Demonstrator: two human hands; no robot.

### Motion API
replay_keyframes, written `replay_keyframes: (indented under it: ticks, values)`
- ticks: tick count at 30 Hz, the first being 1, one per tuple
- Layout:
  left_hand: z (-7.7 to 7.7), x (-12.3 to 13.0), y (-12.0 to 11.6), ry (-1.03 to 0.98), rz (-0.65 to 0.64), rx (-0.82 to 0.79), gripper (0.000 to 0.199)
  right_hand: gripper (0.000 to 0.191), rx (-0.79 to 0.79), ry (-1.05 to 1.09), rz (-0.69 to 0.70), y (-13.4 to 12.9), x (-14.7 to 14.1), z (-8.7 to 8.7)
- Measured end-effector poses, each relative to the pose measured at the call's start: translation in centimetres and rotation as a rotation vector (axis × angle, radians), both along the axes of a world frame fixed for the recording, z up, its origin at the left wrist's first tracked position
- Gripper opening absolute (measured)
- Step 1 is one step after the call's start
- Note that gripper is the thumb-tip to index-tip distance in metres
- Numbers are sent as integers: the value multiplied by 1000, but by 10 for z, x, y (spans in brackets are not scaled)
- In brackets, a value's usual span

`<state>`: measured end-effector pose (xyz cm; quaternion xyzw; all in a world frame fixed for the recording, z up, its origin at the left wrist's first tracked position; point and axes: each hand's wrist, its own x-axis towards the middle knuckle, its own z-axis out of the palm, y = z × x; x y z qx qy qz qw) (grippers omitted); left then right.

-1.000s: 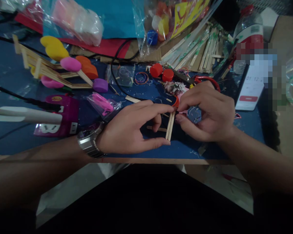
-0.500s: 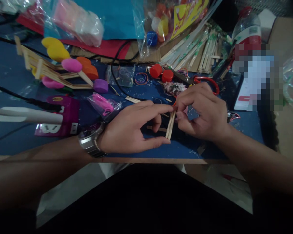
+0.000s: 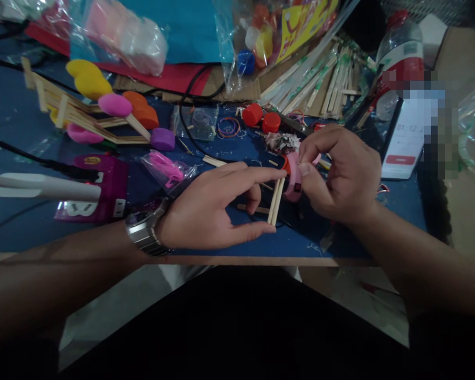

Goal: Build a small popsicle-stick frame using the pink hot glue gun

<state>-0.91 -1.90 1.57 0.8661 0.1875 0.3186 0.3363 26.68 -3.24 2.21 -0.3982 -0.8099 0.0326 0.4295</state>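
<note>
Clamps two slim, pale wooden sticks [image 3: 276,201] lengthwise between thumb and forefinger of left hand [image 3: 216,208]. Holds thumb and forefinger of right hand [image 3: 342,177] together at the sticks' 1 o'clock, beside a pink curved object [image 3: 293,183]; cannot tell whether pinching anything. Includes two round red caps [image 3: 271,122] towards 12 o'clock, magenta power strip [image 3: 113,182] at left hand's 9 o'clock.

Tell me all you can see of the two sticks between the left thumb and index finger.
The two sticks are pale, slim, straight and wooden-looking, side by side with a dark line between. They slant over the blue tabletop, near its front edge. The left hand spans them, thumb at the near end, index finger at the far.
</note>
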Motion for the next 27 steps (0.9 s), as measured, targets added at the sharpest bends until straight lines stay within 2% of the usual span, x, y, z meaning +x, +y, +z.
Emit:
replay_keyframes:
  ticks: [3, 7, 11, 17, 27]
  values:
    - [1, 0, 0, -6, 10, -14, 61, 8, 24, 45, 49, -1, 0, 3]
    - [2, 0, 0, -13, 21, -28, 63, 14, -32, -13, 92, -3, 0, 6]
    - [0, 0, 0, -22, 4, -11, 63, 15, 23, -6, 139, -1, 1, 3]
    - [-2, 0, 0, -20, 1, 5, 67, 18, 25, 28, 165, -1, -1, -1]
    - [-6, 0, 0, -39, 9, 27, 67, 16, 39, 40, 180, -4, -4, 3]
